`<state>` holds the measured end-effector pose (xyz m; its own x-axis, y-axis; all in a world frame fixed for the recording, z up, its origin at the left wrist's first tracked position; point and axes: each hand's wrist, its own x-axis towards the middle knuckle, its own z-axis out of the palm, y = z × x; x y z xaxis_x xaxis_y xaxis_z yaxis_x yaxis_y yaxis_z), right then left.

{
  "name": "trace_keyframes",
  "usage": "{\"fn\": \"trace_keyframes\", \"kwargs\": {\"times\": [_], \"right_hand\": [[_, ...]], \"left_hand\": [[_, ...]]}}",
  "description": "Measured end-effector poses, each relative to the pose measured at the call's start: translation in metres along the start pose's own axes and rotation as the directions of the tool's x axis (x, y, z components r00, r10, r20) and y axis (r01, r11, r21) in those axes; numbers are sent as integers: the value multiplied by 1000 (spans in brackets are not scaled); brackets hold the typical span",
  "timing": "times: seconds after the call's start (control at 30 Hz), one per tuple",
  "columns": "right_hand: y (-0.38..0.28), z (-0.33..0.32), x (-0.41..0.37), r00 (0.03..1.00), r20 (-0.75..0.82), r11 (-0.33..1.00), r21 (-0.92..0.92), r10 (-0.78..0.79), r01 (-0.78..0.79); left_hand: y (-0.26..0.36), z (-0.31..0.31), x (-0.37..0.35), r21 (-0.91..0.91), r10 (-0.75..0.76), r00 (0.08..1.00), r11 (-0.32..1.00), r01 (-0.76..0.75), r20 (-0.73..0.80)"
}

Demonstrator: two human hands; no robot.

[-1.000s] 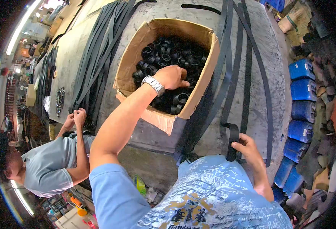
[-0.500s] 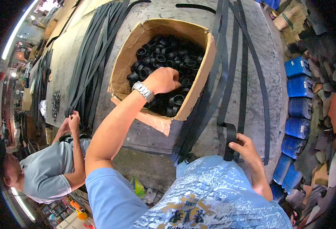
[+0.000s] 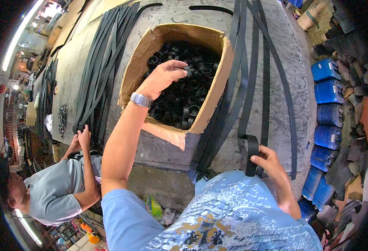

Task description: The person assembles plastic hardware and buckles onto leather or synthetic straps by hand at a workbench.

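Observation:
My left hand (image 3: 161, 79), with a metal watch on its wrist, is closed in a pinch over a cardboard box (image 3: 130, 77). Between its thumb and fingers is a small black belt loop (image 3: 188, 71). Many similar black loops (image 3: 196, 90) lie heaped in the box under the hand. Close to my body on the right, my right hand (image 3: 271, 163) is closed on the bent end of a black belt strap (image 3: 252, 154). That strap curves up from the table and runs away along it.
More black straps (image 3: 276, 58) lie along the grey table (image 3: 294, 54) on the right, others (image 3: 102, 58) to the left. A co-worker (image 3: 58, 184) at left handles a strap end. Blue jugs (image 3: 329, 92) and scrap pieces (image 3: 351, 129) line the right side.
My left hand has risen from the heap and shifted up and slightly left, now with a belt loop at its fingertips. My right hand keeps its place on the strap.

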<state>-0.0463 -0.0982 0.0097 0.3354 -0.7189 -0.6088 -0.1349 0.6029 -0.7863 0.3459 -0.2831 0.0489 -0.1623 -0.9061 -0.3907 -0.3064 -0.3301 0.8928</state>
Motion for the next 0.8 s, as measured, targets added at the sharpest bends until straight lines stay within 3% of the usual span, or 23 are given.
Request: {"fn": "trace_keyframes", "kwargs": {"times": [0.07, 0.1, 0.17, 0.2, 0.3, 0.33, 0.43, 0.57, 0.7, 0.8], "right_hand": [[-1, 2, -1, 1000, -6, 1000, 17, -2, 2], [0, 1, -2, 1000, -6, 1000, 15, -3, 3], [1, 1, -2, 1000, -6, 1000, 11, -5, 5], [0, 1, -2, 1000, -10, 1000, 2, 1, -1], [-2, 3, -3, 1000, -2, 1000, -25, 18, -18], [0, 3, 0, 1000, 12, 999, -34, 17, -16], [-3, 6, 1, 1000, 28, 1000, -4, 13, -12], [-4, 1, -3, 1000, -4, 1000, -1, 24, -24], [8, -6, -7, 999, -40, 1000, 24, 4, -3], [17, -5, -3, 999, -30, 999, 25, -30, 31]], "left_hand": [[-4, -1, 3, 44, -6, 1000, 999, 6, 9], [-6, 0, 4, 257, 67, 998, 965, -59, -19], [-10, 2, 9, 640, 223, 975, 753, -155, -26], [-18, 4, 14, 750, 386, 922, 605, -269, 20], [-13, 24, 22, 822, 468, 883, 487, -294, 38], [1, 34, 19, 864, 408, 912, 441, -241, 46], [-1, 41, 35, 951, 428, 893, 195, -240, 138], [-4, 46, 39, 952, 444, 894, 245, -183, 58], [3, 23, 14, 840, 546, 837, 442, -315, 26], [-1, 13, 0, 773, 515, 857, 537, -337, 16]]}}
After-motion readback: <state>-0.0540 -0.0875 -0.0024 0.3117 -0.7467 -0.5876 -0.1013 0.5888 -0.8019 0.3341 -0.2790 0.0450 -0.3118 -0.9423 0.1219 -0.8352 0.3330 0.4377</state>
